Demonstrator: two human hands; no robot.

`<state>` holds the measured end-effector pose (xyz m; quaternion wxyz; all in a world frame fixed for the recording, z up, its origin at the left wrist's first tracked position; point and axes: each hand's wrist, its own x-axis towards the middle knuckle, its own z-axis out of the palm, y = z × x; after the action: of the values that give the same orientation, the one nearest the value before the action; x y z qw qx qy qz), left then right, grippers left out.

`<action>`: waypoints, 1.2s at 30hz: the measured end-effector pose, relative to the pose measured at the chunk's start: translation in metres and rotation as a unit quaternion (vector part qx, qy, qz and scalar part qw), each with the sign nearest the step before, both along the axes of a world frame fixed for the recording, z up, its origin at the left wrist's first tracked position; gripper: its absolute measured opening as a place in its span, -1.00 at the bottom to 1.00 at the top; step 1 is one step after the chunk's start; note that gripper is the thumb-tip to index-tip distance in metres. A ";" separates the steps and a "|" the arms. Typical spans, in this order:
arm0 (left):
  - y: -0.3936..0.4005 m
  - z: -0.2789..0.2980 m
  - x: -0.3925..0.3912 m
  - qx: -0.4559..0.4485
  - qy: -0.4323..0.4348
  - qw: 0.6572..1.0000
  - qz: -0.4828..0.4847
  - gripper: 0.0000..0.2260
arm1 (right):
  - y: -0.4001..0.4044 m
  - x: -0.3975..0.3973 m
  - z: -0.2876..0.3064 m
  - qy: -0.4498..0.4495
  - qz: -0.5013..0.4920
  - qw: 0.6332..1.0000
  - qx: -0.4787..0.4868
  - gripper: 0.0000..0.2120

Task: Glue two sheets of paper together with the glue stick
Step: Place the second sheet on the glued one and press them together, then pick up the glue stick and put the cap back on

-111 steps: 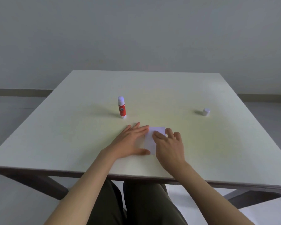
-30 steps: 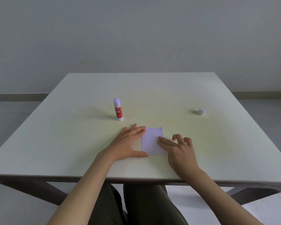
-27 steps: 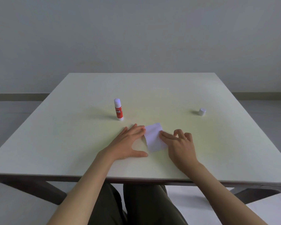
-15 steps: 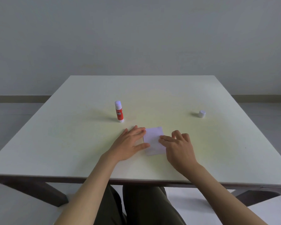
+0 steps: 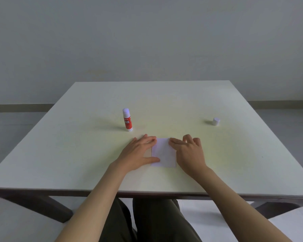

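near the tabletop's front edge, the left hand (image 5: 138,152) and right hand (image 5: 188,152) lie flat and empty, pressing the paper (image 5: 163,152); next likely recapping the glue stick (image 5: 127,120).

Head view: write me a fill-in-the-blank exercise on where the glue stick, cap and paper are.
1. The glue stick stands ____ on the table.
2. The paper lies between the left hand and the ____ hand.
3. The small white cap sits on the person's ____ side of the table.
4. The glue stick's label is mostly ____.

Missing words: upright; right; right; red
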<state>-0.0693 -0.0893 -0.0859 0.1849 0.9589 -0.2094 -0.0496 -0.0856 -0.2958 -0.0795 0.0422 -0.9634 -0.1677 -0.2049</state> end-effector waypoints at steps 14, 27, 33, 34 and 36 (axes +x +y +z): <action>0.000 -0.007 -0.004 -0.167 0.027 0.984 0.051 -0.43 | -0.029 0.015 0.000 0.136 -0.047 0.880 0.453 -0.60; 0.030 0.019 0.028 -0.446 -0.122 0.800 0.382 -0.51 | -0.101 0.079 0.000 0.076 -0.198 0.945 0.247 -0.54; 0.019 0.016 0.044 -0.407 -0.099 0.829 0.371 -0.81 | -0.103 0.086 -0.009 0.070 -0.196 0.951 0.227 -0.70; 0.016 0.015 0.045 -0.397 -0.106 0.829 0.379 -0.89 | -0.103 0.086 -0.010 0.067 -0.192 0.952 0.227 -0.71; 0.013 0.012 0.047 -0.390 -0.117 0.827 0.388 -0.95 | -0.102 0.086 -0.010 0.054 -0.181 0.953 0.238 -0.71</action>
<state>-0.0225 -0.0766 -0.0734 0.5215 0.8080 0.1576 0.2244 0.0001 -0.3979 -0.0893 0.2414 -0.9493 0.0659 -0.1903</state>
